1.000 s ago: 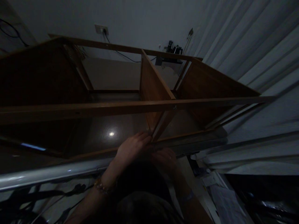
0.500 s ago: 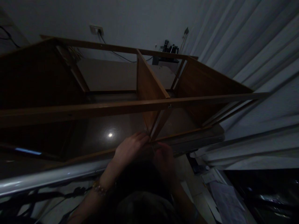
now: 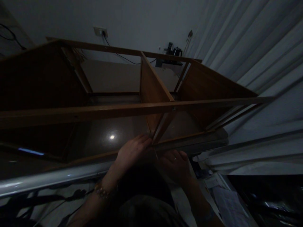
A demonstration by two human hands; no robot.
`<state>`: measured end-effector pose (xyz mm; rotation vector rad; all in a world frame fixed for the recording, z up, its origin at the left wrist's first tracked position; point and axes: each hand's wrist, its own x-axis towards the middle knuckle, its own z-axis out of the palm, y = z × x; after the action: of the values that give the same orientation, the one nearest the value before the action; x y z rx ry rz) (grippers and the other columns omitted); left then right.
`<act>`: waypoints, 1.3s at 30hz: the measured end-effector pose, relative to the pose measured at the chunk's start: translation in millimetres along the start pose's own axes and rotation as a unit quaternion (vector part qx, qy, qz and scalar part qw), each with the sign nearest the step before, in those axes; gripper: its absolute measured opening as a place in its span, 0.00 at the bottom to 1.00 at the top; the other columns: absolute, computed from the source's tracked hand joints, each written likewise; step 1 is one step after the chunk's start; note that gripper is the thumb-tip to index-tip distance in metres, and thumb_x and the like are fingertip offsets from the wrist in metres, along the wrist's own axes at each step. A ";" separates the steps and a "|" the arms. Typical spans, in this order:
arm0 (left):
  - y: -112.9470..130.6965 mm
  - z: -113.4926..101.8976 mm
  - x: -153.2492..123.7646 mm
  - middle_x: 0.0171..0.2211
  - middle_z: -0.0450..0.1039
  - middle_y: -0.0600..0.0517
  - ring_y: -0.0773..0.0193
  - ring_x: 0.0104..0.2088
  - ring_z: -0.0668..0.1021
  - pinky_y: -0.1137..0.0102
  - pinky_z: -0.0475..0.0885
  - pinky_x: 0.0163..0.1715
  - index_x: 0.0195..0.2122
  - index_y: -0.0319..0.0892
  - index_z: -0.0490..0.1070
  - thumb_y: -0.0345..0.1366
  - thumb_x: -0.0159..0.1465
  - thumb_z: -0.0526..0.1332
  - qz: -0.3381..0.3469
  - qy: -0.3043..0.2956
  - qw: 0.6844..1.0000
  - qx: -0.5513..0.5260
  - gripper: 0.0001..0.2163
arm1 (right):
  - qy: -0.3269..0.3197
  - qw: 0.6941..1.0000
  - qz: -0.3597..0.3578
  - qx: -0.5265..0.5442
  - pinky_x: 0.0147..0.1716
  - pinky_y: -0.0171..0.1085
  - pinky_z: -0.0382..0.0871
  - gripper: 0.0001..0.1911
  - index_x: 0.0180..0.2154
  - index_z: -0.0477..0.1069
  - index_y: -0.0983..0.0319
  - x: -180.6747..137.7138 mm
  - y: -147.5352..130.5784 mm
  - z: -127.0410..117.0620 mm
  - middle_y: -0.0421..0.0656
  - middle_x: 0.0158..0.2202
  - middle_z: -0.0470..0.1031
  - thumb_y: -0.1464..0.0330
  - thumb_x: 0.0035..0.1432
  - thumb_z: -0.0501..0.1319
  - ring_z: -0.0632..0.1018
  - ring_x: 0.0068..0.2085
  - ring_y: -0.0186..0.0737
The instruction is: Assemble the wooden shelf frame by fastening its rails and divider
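An open wooden cabinet frame [image 3: 123, 108] lies in front of me in dim light, with an upright divider panel [image 3: 151, 85] in its middle. My left hand [image 3: 132, 151], a bracelet on its wrist, has its fingers pinched together at the spot where the divider's foot meets the near bottom rail [image 3: 187, 137]. My right hand [image 3: 176, 164], wearing a ring, is curled just right of it under the same rail. A thin rod-like thing [image 3: 155, 154] shows between the two hands; what each holds is too dark to name.
A wall socket [image 3: 100, 31] with a cable and a small shelf with dark devices [image 3: 174, 52] are on the back wall. Pale curtains [image 3: 248, 47] hang at right. A shiny metal bar [image 3: 47, 178] runs at lower left, and papers [image 3: 227, 205] lie at lower right.
My right hand has shifted right and down a little, so its knuckles and ring now show. My left hand stays at the divider's foot. The view has barely moved.
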<state>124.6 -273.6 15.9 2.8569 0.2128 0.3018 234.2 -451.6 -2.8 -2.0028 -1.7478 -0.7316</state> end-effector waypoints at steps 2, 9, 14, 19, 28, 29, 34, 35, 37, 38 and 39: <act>-0.5 0.5 0.2 0.38 0.74 0.51 0.60 0.38 0.75 0.69 0.69 0.33 0.40 0.42 0.70 0.39 0.67 0.58 0.000 0.000 1.000 0.001 0.06 | -0.017 0.998 0.052 0.034 0.38 0.41 0.51 0.16 0.25 0.66 0.59 -2.5 -6.5 4.9 0.38 0.24 0.72 0.64 0.66 0.55 0.68 0.32 0.37; -1.4 2.3 0.0 0.37 0.74 0.50 0.60 0.38 0.75 0.69 0.69 0.33 0.39 0.42 0.70 0.38 0.66 0.59 -0.001 -0.007 1.000 0.002 0.06 | -0.064 0.815 0.411 0.403 0.34 0.38 0.58 0.22 0.24 0.66 0.60 -16.4 -41.3 31.0 0.40 0.25 0.70 0.55 0.65 0.51 0.69 0.30 0.36; -1.0 2.1 0.0 0.36 0.73 0.51 0.60 0.36 0.75 0.69 0.69 0.32 0.38 0.42 0.70 0.38 0.67 0.59 0.006 0.008 1.000 0.005 0.06 | -0.053 0.603 0.513 0.609 0.25 0.34 0.60 0.27 0.26 0.68 0.61 -20.2 -57.8 41.8 0.41 0.25 0.70 0.44 0.60 0.52 0.67 0.24 0.33; -1.0 2.4 0.1 0.37 0.74 0.51 0.60 0.37 0.76 0.69 0.69 0.32 0.39 0.42 0.70 0.39 0.66 0.60 0.004 0.002 1.000 0.004 0.06 | -0.098 0.622 0.479 0.612 0.21 0.33 0.55 0.29 0.29 0.69 0.60 -19.8 -52.2 41.4 0.38 0.21 0.66 0.43 0.61 0.49 0.61 0.20 0.31; -1.0 1.8 0.1 0.37 0.74 0.50 0.60 0.38 0.76 0.69 0.70 0.33 0.39 0.42 0.71 0.37 0.66 0.59 0.002 0.006 1.000 0.010 0.06 | -0.073 0.983 0.132 0.103 0.36 0.40 0.54 0.20 0.29 0.68 0.60 -11.0 -11.9 7.3 0.42 0.26 0.74 0.54 0.66 0.52 0.70 0.32 0.40; -1.1 1.8 0.2 0.37 0.74 0.50 0.60 0.38 0.76 0.69 0.70 0.33 0.39 0.42 0.71 0.38 0.66 0.59 0.000 0.004 1.000 0.011 0.06 | -0.075 0.989 0.101 0.078 0.36 0.41 0.53 0.20 0.29 0.68 0.60 -8.4 -11.7 5.8 0.41 0.26 0.74 0.55 0.67 0.51 0.70 0.32 0.40; -1.1 3.4 0.2 0.38 0.75 0.50 0.59 0.40 0.76 0.68 0.71 0.35 0.39 0.42 0.71 0.39 0.66 0.60 0.006 0.012 1.000 0.010 0.06 | -0.052 0.997 0.052 0.032 0.35 0.41 0.52 0.20 0.26 0.66 0.60 0.5 -19.1 10.1 0.40 0.22 0.71 0.64 0.70 0.47 0.69 0.30 0.39; -0.9 3.6 0.1 0.38 0.75 0.50 0.60 0.39 0.76 0.68 0.71 0.35 0.39 0.42 0.71 0.39 0.66 0.60 0.006 0.014 1.000 0.011 0.06 | -0.047 0.996 0.060 0.037 0.35 0.41 0.52 0.20 0.25 0.65 0.60 0.2 -20.7 12.3 0.40 0.22 0.70 0.65 0.70 0.46 0.69 0.30 0.39; -0.7 3.8 -0.2 0.37 0.75 0.51 0.60 0.38 0.76 0.69 0.71 0.35 0.39 0.42 0.71 0.39 0.66 0.59 0.002 0.014 1.000 0.012 0.06 | -0.044 0.993 0.092 0.063 0.35 0.41 0.54 0.20 0.25 0.65 0.60 -2.9 -23.9 17.6 0.41 0.22 0.70 0.66 0.69 0.45 0.69 0.29 0.38; -0.8 3.9 -0.3 0.37 0.75 0.50 0.60 0.38 0.76 0.69 0.71 0.35 0.39 0.42 0.71 0.39 0.67 0.59 0.000 0.013 1.000 0.012 0.06 | -0.042 0.988 0.121 0.091 0.34 0.41 0.54 0.21 0.24 0.64 0.60 -5.4 -25.9 20.6 0.41 0.22 0.70 0.66 0.69 0.45 0.69 0.28 0.38; -1.0 3.9 -0.4 0.38 0.74 0.50 0.61 0.38 0.76 0.69 0.71 0.34 0.39 0.42 0.71 0.38 0.67 0.59 0.000 0.011 1.000 0.010 0.06 | -0.044 0.976 0.164 0.136 0.34 0.40 0.55 0.21 0.24 0.64 0.59 -8.3 -28.4 23.7 0.42 0.22 0.69 0.65 0.69 0.44 0.68 0.27 0.38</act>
<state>125.0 -273.7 11.8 2.8748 0.2215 0.3332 208.6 -439.6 -28.1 -2.0808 -1.4190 -0.2828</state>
